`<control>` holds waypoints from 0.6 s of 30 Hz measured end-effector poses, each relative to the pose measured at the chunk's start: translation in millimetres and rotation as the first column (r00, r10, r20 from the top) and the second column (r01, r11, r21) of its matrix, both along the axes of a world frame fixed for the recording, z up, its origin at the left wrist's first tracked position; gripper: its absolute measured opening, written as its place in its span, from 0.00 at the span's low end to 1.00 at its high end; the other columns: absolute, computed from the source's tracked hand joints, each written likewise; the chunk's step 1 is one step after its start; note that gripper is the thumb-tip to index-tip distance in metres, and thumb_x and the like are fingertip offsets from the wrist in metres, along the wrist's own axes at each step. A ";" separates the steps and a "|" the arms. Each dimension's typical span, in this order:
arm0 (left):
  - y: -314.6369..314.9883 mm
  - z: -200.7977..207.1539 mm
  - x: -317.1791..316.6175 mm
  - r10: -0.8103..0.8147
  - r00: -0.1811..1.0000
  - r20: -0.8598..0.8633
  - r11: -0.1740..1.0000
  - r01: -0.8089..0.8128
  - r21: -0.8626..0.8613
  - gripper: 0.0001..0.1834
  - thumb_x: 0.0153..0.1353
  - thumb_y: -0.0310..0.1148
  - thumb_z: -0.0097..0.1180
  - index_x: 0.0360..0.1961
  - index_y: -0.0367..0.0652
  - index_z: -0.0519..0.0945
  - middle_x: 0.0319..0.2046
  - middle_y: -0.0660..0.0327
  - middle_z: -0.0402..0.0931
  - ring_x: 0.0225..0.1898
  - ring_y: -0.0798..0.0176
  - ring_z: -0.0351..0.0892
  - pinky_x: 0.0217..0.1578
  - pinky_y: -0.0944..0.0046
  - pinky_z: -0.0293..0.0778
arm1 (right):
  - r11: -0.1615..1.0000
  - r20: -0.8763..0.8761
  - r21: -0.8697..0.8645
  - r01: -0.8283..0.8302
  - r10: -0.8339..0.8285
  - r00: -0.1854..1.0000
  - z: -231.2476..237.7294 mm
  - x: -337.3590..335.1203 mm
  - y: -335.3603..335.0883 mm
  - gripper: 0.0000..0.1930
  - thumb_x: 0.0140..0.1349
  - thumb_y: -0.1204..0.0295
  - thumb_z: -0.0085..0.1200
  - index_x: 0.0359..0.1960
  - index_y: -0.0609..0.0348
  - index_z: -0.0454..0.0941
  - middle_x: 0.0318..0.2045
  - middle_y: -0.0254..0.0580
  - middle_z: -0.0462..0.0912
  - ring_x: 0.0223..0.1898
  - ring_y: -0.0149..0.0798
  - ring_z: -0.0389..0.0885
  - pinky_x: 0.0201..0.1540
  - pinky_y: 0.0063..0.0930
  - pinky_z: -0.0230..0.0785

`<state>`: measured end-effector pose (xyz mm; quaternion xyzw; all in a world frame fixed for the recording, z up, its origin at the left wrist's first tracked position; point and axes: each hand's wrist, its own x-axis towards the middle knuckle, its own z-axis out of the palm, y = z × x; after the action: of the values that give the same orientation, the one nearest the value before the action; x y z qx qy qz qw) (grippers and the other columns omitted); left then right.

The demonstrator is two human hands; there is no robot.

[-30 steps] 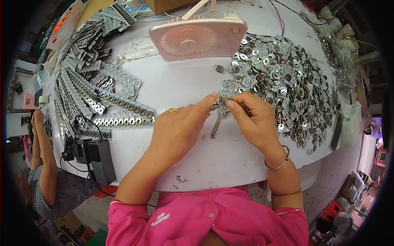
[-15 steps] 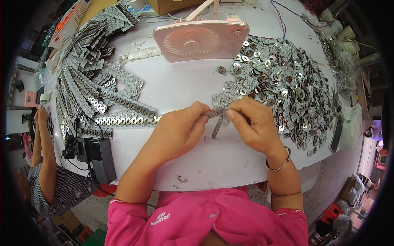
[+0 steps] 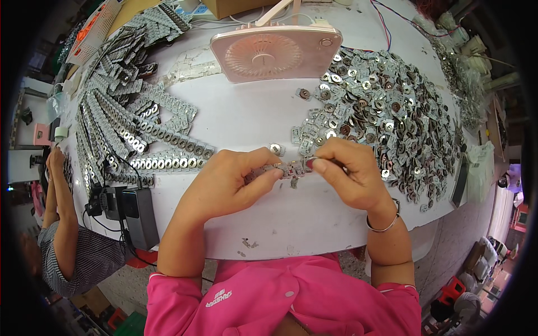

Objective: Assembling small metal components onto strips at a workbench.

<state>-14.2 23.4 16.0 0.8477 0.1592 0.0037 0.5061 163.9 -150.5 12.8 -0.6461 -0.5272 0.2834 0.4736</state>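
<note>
Between my hands is a short strip of small linked metal pieces [image 3: 290,169]. My left hand [image 3: 218,185] is closed around its left part, which partly disappears under the fingers. At the strip's right end, thumb and forefinger of my right hand [image 3: 356,176] pinch together; whatever small piece sits between them is mostly hidden. Just beyond my left fingertips lies a single metal piece with a round disc [image 3: 276,149]. A large heap of similar loose pieces [image 3: 392,112] spreads beyond and to the right of my right hand.
Finished-looking rows of metal strips [image 3: 174,163] fan out on the left of the white table [image 3: 241,115]. A pink fan [image 3: 263,53] stands at the back middle. Black boxes with cables [image 3: 139,218] sit near the left edge. Another person's arm [image 3: 66,207] is at far left.
Both hands have come slightly nearer to me, and the strip lies more lengthwise in my left hand. The loose disc piece beyond my left fingertips has come into view.
</note>
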 end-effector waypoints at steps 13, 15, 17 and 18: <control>4.3 4.1 -3.0 -0.002 0.998 0.063 0.997 -0.003 0.081 0.07 0.60 0.30 0.59 0.37 0.38 0.83 0.16 0.60 0.76 0.15 0.71 0.70 0.19 0.68 0.64 | 0.999 -0.019 -0.003 0.037 -0.037 0.999 -6.8 -3.9 2.6 0.04 0.63 0.75 0.55 0.32 0.63 0.80 0.23 0.39 0.76 0.23 0.36 0.73 0.27 0.29 0.64; 4.6 5.0 -3.4 -0.006 0.998 0.061 0.997 0.001 0.081 0.08 0.59 0.30 0.60 0.37 0.39 0.83 0.16 0.60 0.76 0.15 0.70 0.71 0.19 0.68 0.65 | 0.999 -0.020 -0.035 0.017 -0.017 1.000 -4.1 -3.9 2.4 0.04 0.63 0.75 0.54 0.32 0.63 0.80 0.23 0.39 0.76 0.23 0.36 0.74 0.28 0.29 0.65; 2.9 10.4 -2.0 -0.021 0.999 0.050 0.997 0.017 0.079 0.08 0.59 0.30 0.60 0.37 0.39 0.83 0.17 0.59 0.77 0.15 0.69 0.72 0.19 0.67 0.65 | 0.997 -0.008 -0.071 -0.020 0.020 1.000 -0.8 -6.9 3.9 0.04 0.63 0.75 0.54 0.32 0.63 0.79 0.23 0.39 0.77 0.23 0.35 0.74 0.28 0.29 0.65; 3.1 10.4 -2.0 -0.036 0.998 0.052 0.994 0.031 0.105 0.08 0.60 0.31 0.60 0.37 0.39 0.83 0.17 0.59 0.77 0.16 0.69 0.72 0.20 0.67 0.66 | 0.998 0.005 -0.063 -0.028 0.028 1.000 -1.6 -8.0 4.7 0.04 0.63 0.75 0.54 0.33 0.62 0.79 0.23 0.39 0.77 0.23 0.35 0.73 0.28 0.29 0.65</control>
<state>-16.2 26.4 26.4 0.8751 0.1309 0.0263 0.4652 155.9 -145.8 11.2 -0.6542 -0.5283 0.3045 0.4475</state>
